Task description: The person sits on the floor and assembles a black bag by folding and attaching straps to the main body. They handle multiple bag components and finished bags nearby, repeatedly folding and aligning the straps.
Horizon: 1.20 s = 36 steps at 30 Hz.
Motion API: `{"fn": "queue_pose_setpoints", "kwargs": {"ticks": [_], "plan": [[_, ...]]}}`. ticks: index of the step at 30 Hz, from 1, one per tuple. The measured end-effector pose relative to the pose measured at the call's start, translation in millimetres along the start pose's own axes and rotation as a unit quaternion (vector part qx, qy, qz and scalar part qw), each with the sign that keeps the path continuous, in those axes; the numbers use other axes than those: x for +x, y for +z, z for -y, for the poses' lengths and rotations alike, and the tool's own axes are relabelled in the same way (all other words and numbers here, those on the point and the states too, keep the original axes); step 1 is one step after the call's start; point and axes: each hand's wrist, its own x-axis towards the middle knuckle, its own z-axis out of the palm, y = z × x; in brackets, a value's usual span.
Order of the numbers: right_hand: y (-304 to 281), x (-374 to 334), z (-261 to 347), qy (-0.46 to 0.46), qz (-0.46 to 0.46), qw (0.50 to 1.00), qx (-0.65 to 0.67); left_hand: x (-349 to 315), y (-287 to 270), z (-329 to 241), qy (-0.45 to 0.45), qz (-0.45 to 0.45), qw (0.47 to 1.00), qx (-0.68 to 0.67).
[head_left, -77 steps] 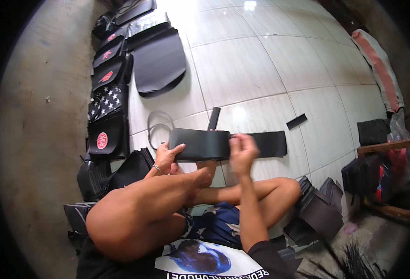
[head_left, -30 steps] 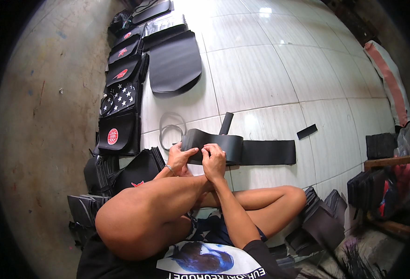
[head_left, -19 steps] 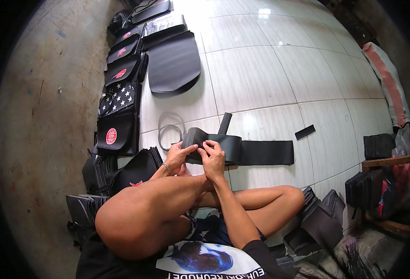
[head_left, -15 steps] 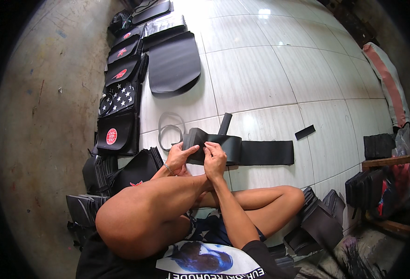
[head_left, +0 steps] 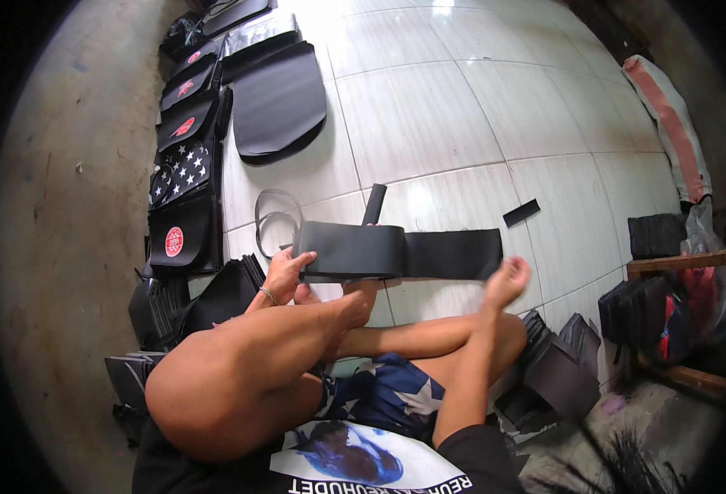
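Note:
A long black sheet-material strip (head_left: 452, 254) lies across the tiles, its left part doubled over in a smooth dark-grey loop (head_left: 350, 249). My left hand (head_left: 284, 274) is closed on the left end of that loop, thumb on top. At the far right end of the strip is my right hand (head_left: 508, 282), blurred, its fingers curled by the near corner; whether they grip the material cannot be told. My foot passes beneath the strip. Behind it a narrow black piece (head_left: 375, 204) sticks out, and a thin dark band (head_left: 277, 198) is coiled beside my left hand.
Stacked black flaps (head_left: 186, 235), some with red emblems, line the left side. A large rounded black sheet (head_left: 280, 103) lies beyond. A small black rectangle (head_left: 521, 213) rests on the tiles. More black pieces (head_left: 552, 387) and a wooden stand (head_left: 682, 262) are at right.
My right hand has left the folded left end and moved right to the strip's far end. The loop now lies flatter, and my left hand stays at its left end.

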Motion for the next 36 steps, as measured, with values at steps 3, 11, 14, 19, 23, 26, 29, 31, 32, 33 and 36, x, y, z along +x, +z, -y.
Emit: {"fn": "queue_pose_setpoints", "kwargs": {"ticks": [3,11,14,19,23,26,29,31,32,33,36], "plan": [[53.6,-83.8,76.0,-0.038,0.245,0.969,-0.012,-1.1,-6.1,-4.7,0.032,0.015,0.999,0.029],[105.2,-148.5,85.9,-0.197,0.411,0.872,-0.176,-12.3,1.9,-29.2,0.049,0.079,0.996,0.004],[97.1,-169.3,75.7,-0.283,0.408,0.828,-0.26,-3.7,-5.3,-17.9,-0.026,0.087,0.995,-0.052],[92.7,-170.0,80.9,-0.273,0.415,0.832,-0.247,1.8,0.4,-8.9,-0.082,0.02,0.994,-0.066],[84.3,-143.1,76.9,-0.119,0.432,0.894,0.004,0.5,-2.9,-15.8,-0.046,0.017,0.999,-0.012],[59.2,-110.2,20.6,-0.2,0.408,0.874,-0.169,-5.3,9.4,-31.2,-0.033,0.042,0.998,0.046],[33.2,-93.4,-8.8,-0.309,0.457,0.756,-0.354,-10.9,12.4,-40.2,0.024,0.039,0.998,0.035],[30.1,-85.8,5.3,-0.299,0.472,0.73,-0.393,-14.7,10.7,-44.3,0.05,0.032,0.998,0.037],[29.3,-83.5,4.7,-0.295,0.482,0.722,-0.399,-15.5,8.8,-42.1,0.041,0.03,0.998,0.035],[29.8,-80.1,7.9,-0.292,0.491,0.714,-0.403,-16.5,7.5,-42.2,0.036,0.028,0.998,0.033],[29.2,-69.6,15.9,-0.268,0.517,0.713,-0.39,-14.9,7.2,-41.2,0.02,0.027,0.999,0.032]]}}
